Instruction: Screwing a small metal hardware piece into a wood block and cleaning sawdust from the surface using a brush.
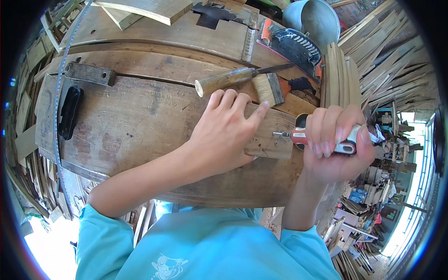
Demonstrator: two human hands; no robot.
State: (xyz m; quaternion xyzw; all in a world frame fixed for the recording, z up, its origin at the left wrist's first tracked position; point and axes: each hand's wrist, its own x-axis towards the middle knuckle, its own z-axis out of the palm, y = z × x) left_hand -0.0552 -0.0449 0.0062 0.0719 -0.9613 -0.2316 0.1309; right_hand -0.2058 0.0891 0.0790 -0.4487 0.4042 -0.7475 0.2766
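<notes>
My left hand (226, 133) bears down on a short wooden board (280, 122) lying on the workbench (135, 116). Its fingers bend toward the board's far side, while the thumb rests at the near edge. In my right hand (338, 142) is a screwdriver with a red and white handle (300, 136), held almost level. The metal tip points left, over the board's right part. Close below the tip a small screw (276, 143) shows in the wood; I cannot tell whether they touch. Behind the handle, a round black and yellow thing (302, 120) is partly hidden.
Beyond my left hand lie a wooden-handled chisel (224, 81) and a wide paintbrush (268, 89). A dark tool with orange ends (294, 49) and a metal bucket (312, 23) are farther back. A black case (71, 113) and wooden block (91, 73) sit left. Stacked wood strips (387, 56) fill the right.
</notes>
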